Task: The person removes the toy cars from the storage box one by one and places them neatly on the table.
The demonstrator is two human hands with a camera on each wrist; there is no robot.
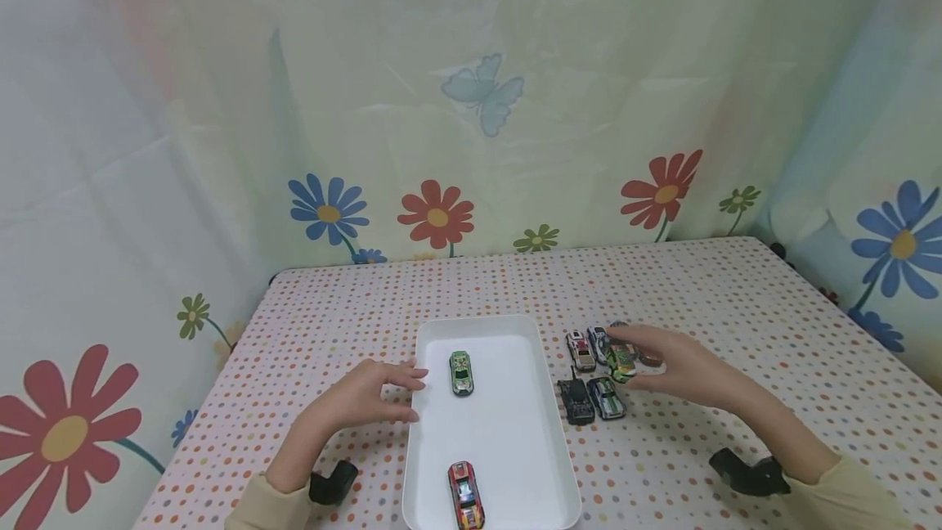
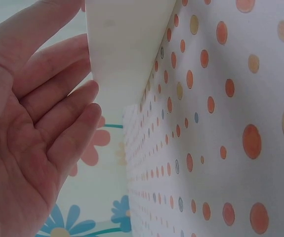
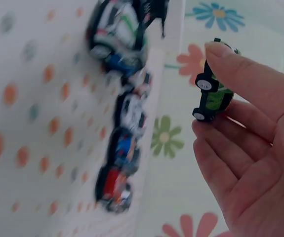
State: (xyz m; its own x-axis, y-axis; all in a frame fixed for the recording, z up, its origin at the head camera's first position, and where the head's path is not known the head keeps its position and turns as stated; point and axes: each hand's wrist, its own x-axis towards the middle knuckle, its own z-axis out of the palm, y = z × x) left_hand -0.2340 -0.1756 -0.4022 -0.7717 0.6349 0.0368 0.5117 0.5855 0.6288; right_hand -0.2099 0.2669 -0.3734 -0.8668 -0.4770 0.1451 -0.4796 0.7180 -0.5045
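My right hand (image 1: 688, 368) pinches a green toy car (image 3: 217, 96) between thumb and fingers, above the group of toy cars to the right of the white tray (image 1: 511, 432). My left hand (image 1: 356, 395) is at the tray's left rim, its fingers loosely extended; in the left wrist view the fingertips meet the tray wall. Inside the tray, a green-and-yellow toy car (image 1: 461, 373) lies toward the far end and a red toy car (image 1: 467, 496) near the front. Below the right hand sit a black toy vehicle (image 1: 576, 401) and a silver-and-green toy car (image 1: 607, 398).
Behind them stand a white-and-red toy car (image 1: 580, 351) and a white-and-blue toy car (image 1: 598, 342); others are partly hidden by the right hand. A dotted cloth (image 1: 353, 309) covers the table. A flowered curtain (image 1: 368, 105) hangs behind and at both sides.
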